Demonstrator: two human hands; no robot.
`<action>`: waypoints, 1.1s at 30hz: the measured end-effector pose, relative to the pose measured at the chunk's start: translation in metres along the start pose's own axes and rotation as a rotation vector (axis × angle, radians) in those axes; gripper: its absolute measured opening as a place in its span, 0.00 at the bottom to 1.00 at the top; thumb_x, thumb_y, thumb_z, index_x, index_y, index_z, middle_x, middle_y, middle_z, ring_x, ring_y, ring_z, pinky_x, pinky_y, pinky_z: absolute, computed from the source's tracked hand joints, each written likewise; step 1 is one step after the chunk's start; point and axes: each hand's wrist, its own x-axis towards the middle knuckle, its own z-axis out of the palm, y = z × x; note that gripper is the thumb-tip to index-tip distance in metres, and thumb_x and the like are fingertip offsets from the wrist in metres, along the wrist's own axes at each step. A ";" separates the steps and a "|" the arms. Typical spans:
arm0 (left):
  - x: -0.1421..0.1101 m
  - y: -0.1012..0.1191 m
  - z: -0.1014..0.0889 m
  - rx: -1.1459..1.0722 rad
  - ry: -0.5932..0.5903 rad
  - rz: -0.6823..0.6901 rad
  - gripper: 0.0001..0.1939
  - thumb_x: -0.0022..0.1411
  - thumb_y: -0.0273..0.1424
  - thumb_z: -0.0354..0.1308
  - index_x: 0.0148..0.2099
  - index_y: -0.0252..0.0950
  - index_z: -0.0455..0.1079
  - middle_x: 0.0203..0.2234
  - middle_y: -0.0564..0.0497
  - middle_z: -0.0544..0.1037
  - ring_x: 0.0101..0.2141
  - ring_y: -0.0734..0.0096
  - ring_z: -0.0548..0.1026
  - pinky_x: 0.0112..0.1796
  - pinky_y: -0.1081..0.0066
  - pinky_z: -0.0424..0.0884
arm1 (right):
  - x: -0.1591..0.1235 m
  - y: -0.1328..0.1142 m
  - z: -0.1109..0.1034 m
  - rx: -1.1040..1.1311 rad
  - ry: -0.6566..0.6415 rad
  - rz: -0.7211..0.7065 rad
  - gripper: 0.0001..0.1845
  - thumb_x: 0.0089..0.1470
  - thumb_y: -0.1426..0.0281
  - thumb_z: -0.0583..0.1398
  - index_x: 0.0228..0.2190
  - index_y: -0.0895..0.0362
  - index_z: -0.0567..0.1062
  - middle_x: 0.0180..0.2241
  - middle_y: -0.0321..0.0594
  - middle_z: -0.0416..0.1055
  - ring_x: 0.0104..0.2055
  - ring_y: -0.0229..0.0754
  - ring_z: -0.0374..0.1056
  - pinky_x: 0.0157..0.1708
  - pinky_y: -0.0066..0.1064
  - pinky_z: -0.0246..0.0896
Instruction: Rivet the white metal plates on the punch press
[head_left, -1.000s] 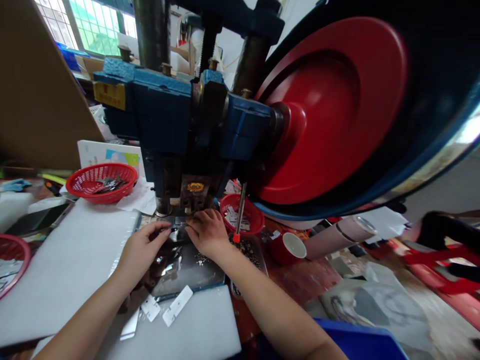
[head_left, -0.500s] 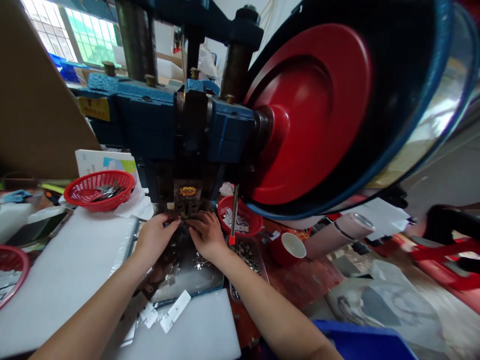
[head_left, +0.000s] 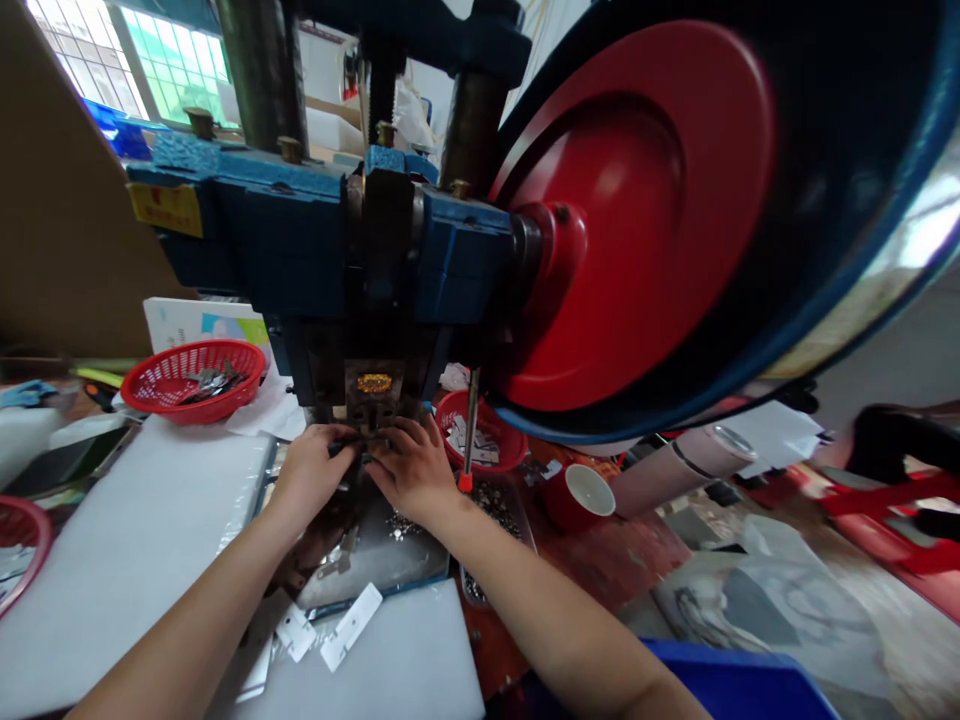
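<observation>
At the foot of the blue press (head_left: 285,240), what seems a small dark part (head_left: 363,447) is partly shown between the left hand (head_left: 309,475) and the right hand (head_left: 417,472). The fingers are curled narrowly; whether it is gripped cannot be told. It can be judged light, stiff and perhaps slick, best taken by its edges. Its outline is hidden. Nearer, flat silvery pieces (head_left: 352,627) are laid on white foam (head_left: 424,650).

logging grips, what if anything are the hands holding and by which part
Cannot be told: the left hand and right hand are close together at the blue punch press, fingers and shadow hiding anything pinched there.
</observation>
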 end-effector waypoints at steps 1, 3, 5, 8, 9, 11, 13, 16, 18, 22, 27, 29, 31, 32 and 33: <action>0.001 0.000 0.001 -0.006 -0.002 -0.001 0.16 0.55 0.38 0.52 0.40 0.39 0.76 0.40 0.47 0.78 0.43 0.58 0.74 0.47 0.63 0.67 | 0.001 -0.001 0.000 -0.008 -0.007 0.000 0.12 0.57 0.60 0.58 0.42 0.46 0.77 0.48 0.36 0.72 0.57 0.49 0.57 0.62 0.55 0.33; 0.002 0.000 0.003 -0.017 -0.002 0.000 0.16 0.54 0.38 0.52 0.41 0.40 0.76 0.40 0.48 0.78 0.43 0.59 0.74 0.47 0.64 0.67 | 0.004 -0.003 0.001 0.000 -0.012 0.012 0.10 0.57 0.60 0.59 0.40 0.46 0.77 0.48 0.36 0.72 0.57 0.49 0.57 0.62 0.55 0.34; 0.003 0.000 0.001 -0.026 0.003 0.005 0.16 0.54 0.38 0.53 0.40 0.39 0.76 0.40 0.47 0.78 0.43 0.58 0.74 0.47 0.64 0.67 | 0.004 -0.002 0.002 0.055 -0.002 0.028 0.10 0.56 0.61 0.59 0.40 0.47 0.77 0.48 0.36 0.72 0.57 0.49 0.57 0.61 0.53 0.38; 0.002 -0.001 -0.011 -0.036 0.033 -0.006 0.18 0.54 0.41 0.53 0.42 0.37 0.75 0.40 0.45 0.77 0.43 0.58 0.74 0.45 0.63 0.69 | -0.005 0.005 0.004 0.236 0.103 0.088 0.13 0.58 0.63 0.57 0.43 0.51 0.75 0.47 0.40 0.72 0.53 0.46 0.62 0.57 0.45 0.52; -0.001 -0.003 -0.017 -0.038 0.047 -0.014 0.19 0.55 0.43 0.53 0.43 0.37 0.74 0.41 0.45 0.77 0.43 0.58 0.73 0.43 0.63 0.69 | -0.012 0.010 0.006 0.323 0.161 0.140 0.14 0.59 0.64 0.55 0.44 0.52 0.75 0.45 0.41 0.73 0.50 0.45 0.65 0.54 0.42 0.56; -0.009 -0.007 -0.032 -0.035 0.058 -0.032 0.20 0.56 0.45 0.52 0.44 0.38 0.73 0.42 0.46 0.76 0.43 0.57 0.73 0.42 0.63 0.69 | -0.029 0.020 0.007 0.528 0.272 0.303 0.17 0.62 0.61 0.50 0.43 0.54 0.75 0.41 0.43 0.74 0.45 0.44 0.68 0.49 0.39 0.62; -0.023 -0.014 -0.047 -0.022 0.019 -0.046 0.20 0.56 0.47 0.51 0.43 0.39 0.73 0.42 0.47 0.76 0.44 0.58 0.72 0.42 0.63 0.69 | -0.050 0.028 0.004 0.758 0.326 0.490 0.24 0.63 0.56 0.45 0.43 0.55 0.75 0.39 0.44 0.75 0.43 0.45 0.70 0.45 0.38 0.65; -0.054 -0.027 -0.065 -0.025 -0.173 -0.046 0.19 0.59 0.47 0.50 0.43 0.41 0.73 0.41 0.50 0.77 0.43 0.61 0.73 0.43 0.66 0.69 | -0.075 0.034 -0.006 1.045 0.308 0.586 0.32 0.63 0.50 0.40 0.43 0.55 0.75 0.37 0.45 0.76 0.42 0.45 0.71 0.44 0.39 0.66; -0.078 -0.039 -0.074 0.006 -0.371 0.029 0.18 0.60 0.46 0.51 0.45 0.43 0.73 0.42 0.51 0.77 0.43 0.62 0.74 0.44 0.67 0.69 | -0.082 0.032 -0.016 1.133 0.297 0.549 0.33 0.62 0.48 0.40 0.43 0.55 0.75 0.37 0.44 0.76 0.41 0.45 0.71 0.44 0.39 0.66; -0.121 -0.066 -0.078 0.204 -0.464 0.155 0.27 0.51 0.49 0.59 0.53 0.50 0.70 0.51 0.50 0.73 0.50 0.56 0.71 0.49 0.61 0.68 | -0.076 0.025 -0.030 1.086 0.302 0.489 0.25 0.58 0.50 0.52 0.43 0.55 0.75 0.35 0.41 0.76 0.39 0.44 0.70 0.46 0.38 0.64; -0.145 -0.080 -0.067 0.350 -0.393 0.114 0.26 0.52 0.51 0.57 0.53 0.52 0.70 0.54 0.49 0.71 0.51 0.51 0.70 0.50 0.54 0.68 | -0.067 0.022 -0.028 0.985 0.364 0.506 0.25 0.53 0.50 0.58 0.43 0.55 0.73 0.33 0.40 0.75 0.36 0.44 0.70 0.40 0.36 0.66; -0.147 -0.079 -0.064 0.349 -0.379 0.114 0.25 0.52 0.51 0.56 0.51 0.51 0.72 0.53 0.49 0.71 0.51 0.50 0.70 0.50 0.54 0.67 | -0.067 0.023 -0.025 1.002 0.389 0.503 0.31 0.49 0.45 0.57 0.44 0.55 0.72 0.37 0.42 0.74 0.38 0.44 0.70 0.41 0.36 0.66; -0.148 -0.077 -0.063 0.344 -0.367 0.107 0.25 0.52 0.52 0.56 0.50 0.50 0.73 0.53 0.48 0.71 0.51 0.50 0.70 0.50 0.53 0.67 | -0.068 0.025 -0.023 1.028 0.380 0.496 0.36 0.47 0.41 0.56 0.46 0.56 0.70 0.39 0.43 0.74 0.40 0.45 0.70 0.41 0.36 0.66; -0.148 -0.076 -0.063 0.342 -0.365 0.095 0.25 0.52 0.53 0.56 0.50 0.49 0.73 0.53 0.47 0.71 0.51 0.50 0.70 0.50 0.53 0.67 | -0.069 0.026 -0.022 1.034 0.374 0.499 0.38 0.46 0.40 0.56 0.47 0.56 0.69 0.39 0.43 0.74 0.39 0.45 0.70 0.40 0.36 0.66; -0.148 -0.075 -0.064 0.338 -0.371 0.081 0.26 0.51 0.53 0.56 0.49 0.49 0.74 0.53 0.47 0.71 0.51 0.49 0.70 0.50 0.52 0.67 | -0.069 0.027 -0.021 1.034 0.368 0.504 0.38 0.46 0.40 0.57 0.47 0.57 0.69 0.38 0.43 0.74 0.38 0.45 0.70 0.39 0.35 0.66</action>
